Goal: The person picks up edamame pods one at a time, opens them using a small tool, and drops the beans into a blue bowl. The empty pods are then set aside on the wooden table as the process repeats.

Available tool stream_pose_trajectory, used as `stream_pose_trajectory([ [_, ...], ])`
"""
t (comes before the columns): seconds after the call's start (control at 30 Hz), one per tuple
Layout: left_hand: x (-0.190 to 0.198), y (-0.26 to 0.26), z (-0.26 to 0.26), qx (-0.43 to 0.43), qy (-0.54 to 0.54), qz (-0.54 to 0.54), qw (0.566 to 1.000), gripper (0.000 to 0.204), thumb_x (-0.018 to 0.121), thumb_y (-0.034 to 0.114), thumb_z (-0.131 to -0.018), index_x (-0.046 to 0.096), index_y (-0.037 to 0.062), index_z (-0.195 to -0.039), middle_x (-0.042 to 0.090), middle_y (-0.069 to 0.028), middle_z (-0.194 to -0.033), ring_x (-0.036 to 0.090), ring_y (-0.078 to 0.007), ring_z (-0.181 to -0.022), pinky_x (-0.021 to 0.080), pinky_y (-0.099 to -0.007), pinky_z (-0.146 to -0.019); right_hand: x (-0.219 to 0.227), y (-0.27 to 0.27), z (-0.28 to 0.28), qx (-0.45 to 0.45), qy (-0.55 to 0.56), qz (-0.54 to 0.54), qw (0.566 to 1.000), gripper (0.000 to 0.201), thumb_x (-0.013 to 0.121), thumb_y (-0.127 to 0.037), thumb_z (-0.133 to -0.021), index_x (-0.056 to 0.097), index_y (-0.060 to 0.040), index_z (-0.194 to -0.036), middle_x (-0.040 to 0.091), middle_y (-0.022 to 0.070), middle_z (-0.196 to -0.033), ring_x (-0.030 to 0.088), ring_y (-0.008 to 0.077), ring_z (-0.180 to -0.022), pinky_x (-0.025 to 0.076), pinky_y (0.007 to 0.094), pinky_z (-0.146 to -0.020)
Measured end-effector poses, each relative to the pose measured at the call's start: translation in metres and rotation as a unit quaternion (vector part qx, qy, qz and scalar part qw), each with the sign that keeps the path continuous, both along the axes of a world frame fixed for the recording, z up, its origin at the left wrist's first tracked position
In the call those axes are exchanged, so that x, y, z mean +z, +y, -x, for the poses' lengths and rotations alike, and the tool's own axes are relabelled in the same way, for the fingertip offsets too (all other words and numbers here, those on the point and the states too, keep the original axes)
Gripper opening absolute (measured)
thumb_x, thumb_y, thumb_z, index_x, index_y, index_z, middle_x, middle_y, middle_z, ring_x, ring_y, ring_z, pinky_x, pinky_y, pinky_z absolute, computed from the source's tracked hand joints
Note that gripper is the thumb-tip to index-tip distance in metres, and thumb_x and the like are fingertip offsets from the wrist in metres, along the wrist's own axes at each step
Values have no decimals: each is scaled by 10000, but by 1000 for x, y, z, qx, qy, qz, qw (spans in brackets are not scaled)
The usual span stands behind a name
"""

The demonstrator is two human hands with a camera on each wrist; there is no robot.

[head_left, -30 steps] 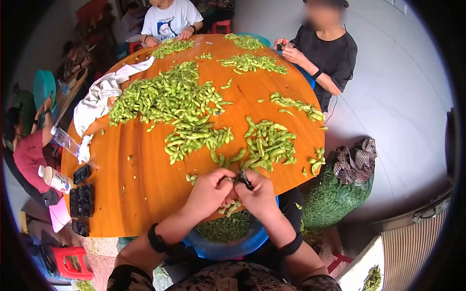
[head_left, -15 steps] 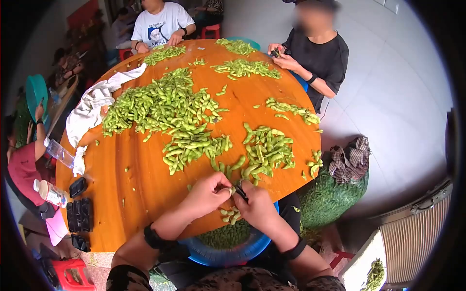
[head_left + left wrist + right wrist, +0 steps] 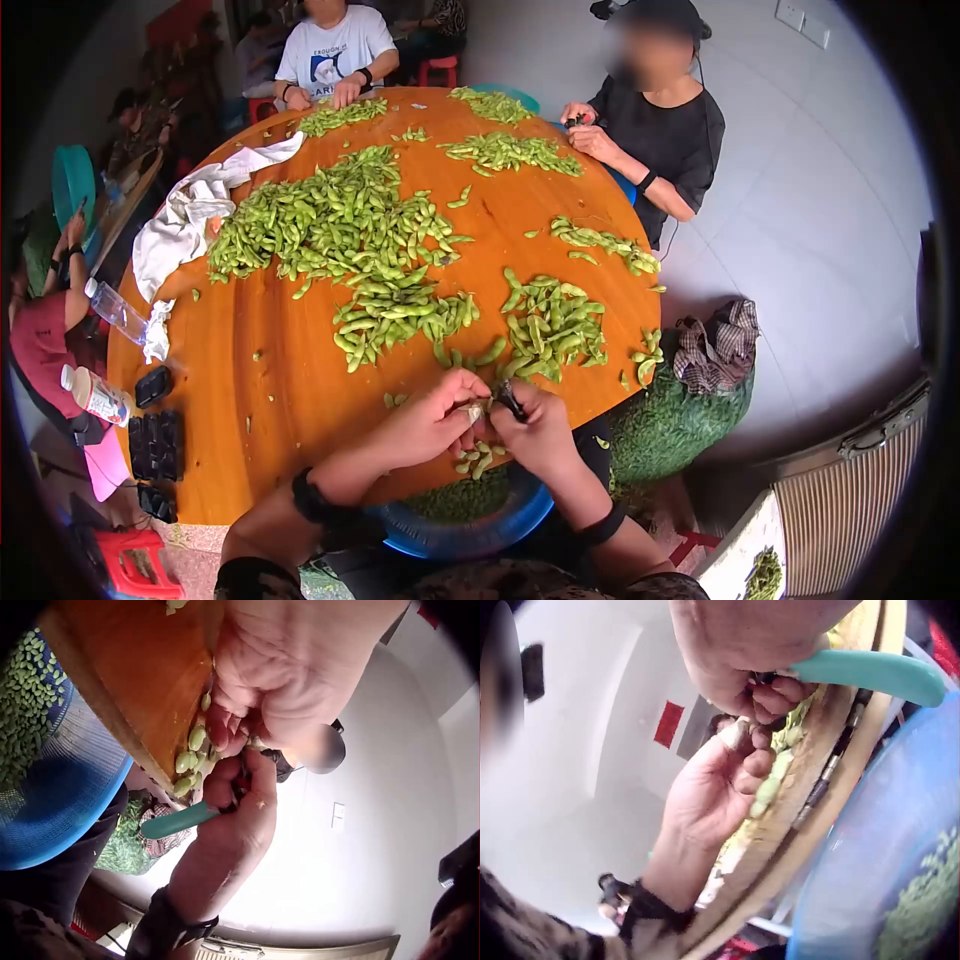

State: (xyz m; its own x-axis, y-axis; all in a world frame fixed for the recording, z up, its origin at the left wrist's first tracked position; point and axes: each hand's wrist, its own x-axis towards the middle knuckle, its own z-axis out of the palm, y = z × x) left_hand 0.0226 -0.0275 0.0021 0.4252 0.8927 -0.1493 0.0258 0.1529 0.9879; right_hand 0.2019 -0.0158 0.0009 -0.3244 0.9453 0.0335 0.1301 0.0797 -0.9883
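My left hand [image 3: 440,415] has its fingers curled at the near edge of the table, pinching a soybean pod [image 3: 487,404] that its fingertips partly hide. Right against it, my right hand [image 3: 535,425] grips a small tool whose dark part [image 3: 511,400] shows in the head view. In both wrist views its teal handle [image 3: 178,821] sticks out behind the fist; the tool's working end is hidden between the hands. Several pods [image 3: 480,459] sit just below the fingers by the table edge. A blue basin [image 3: 470,540] with shelled beans [image 3: 30,697] stands under that edge.
Loose soybean pods [image 3: 555,330] lie beyond my hands, with a larger pile [image 3: 330,215] farther back. Black trays [image 3: 155,445], a bottle [image 3: 98,395] and a white cloth [image 3: 180,235] line the left side. A full green sack [image 3: 680,425] stands to the right. Other people sit around.
The view has shifted slightly, so the table sits further left and lower. My hands stay together over the table edge, with small shifts of the fingers and the dark tool.
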Motion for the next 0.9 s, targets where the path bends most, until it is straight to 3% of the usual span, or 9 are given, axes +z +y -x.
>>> stream_pose_trajectory([
  [0.1,6,-5,-2,9,5,-2,1000,230,475,20,-942,408,38,-1162,597,-56,-890,580,-97,-716,507,-244,-594,13,7,-5,24,76,163,983,112,536,-36,-872,576,-44,-768,578,-13,-671,504,44,-595,411,217,-537],
  [0.27,1,-8,-2,62,132,-109,983,199,554,31,-895,512,38,-1089,638,-38,-876,590,-72,-718,499,-252,-605,4,9,-5,13,61,161,985,114,544,-27,-858,554,-41,-745,563,-23,-653,493,42,-584,397,221,-541],
  [0.37,11,-8,-1,61,193,-161,966,211,581,45,-873,577,49,-1084,641,-47,-896,607,-93,-722,498,-282,-617,1,11,-6,3,-14,27,1000,80,569,-25,-837,543,-20,-762,578,39,-625,545,147,-532,418,280,-517],
  [0.47,17,-3,2,97,287,-262,916,258,595,53,-856,609,57,-1114,604,-89,-955,621,-182,-771,505,-332,-659,21,27,-22,-108,-217,-188,952,101,616,-70,-834,543,-1,-828,574,218,-653,596,405,-635,465,427,-539],
  [0.53,12,5,7,161,420,-391,803,300,595,40,-816,631,46,-1113,524,-138,-1001,569,-323,-905,500,-396,-754,27,32,-31,-126,-283,-203,929,109,611,-79,-841,555,5,-881,585,219,-670,596,419,-657,465,451,-561],
  [0.77,2,16,16,222,443,-374,784,284,596,-66,-730,639,46,-988,529,-111,-1003,561,-320,-951,497,-408,-776,16,23,-26,-17,-149,-220,964,129,569,-35,-850,543,10,-968,561,235,-728,568,428,-711,471,410,-609],
  [0.8,7,15,15,228,420,-397,783,239,605,-72,-739,616,36,-952,552,-119,-991,581,-342,-890,507,-400,-754,18,21,-25,5,-158,-207,965,76,546,-51,-907,529,19,-931,539,113,-696,575,189,-572,456,294,-540],
  [0.83,6,13,14,226,420,-397,784,239,605,-72,-739,616,36,-952,552,-119,-991,581,-342,-890,507,-400,-754,24,19,-21,3,-159,-206,966,76,546,-51,-907,529,19,-931,539,113,-696,575,189,-572,456,294,-540],
  [0.9,4,9,12,208,353,-364,836,312,565,-95,-773,622,40,-1048,578,-117,-958,609,-290,-757,517,-348,-677,37,14,-11,45,-43,92,994,96,520,-93,-946,554,-9,-914,576,43,-709,558,89,-546,455,236,-480],
])
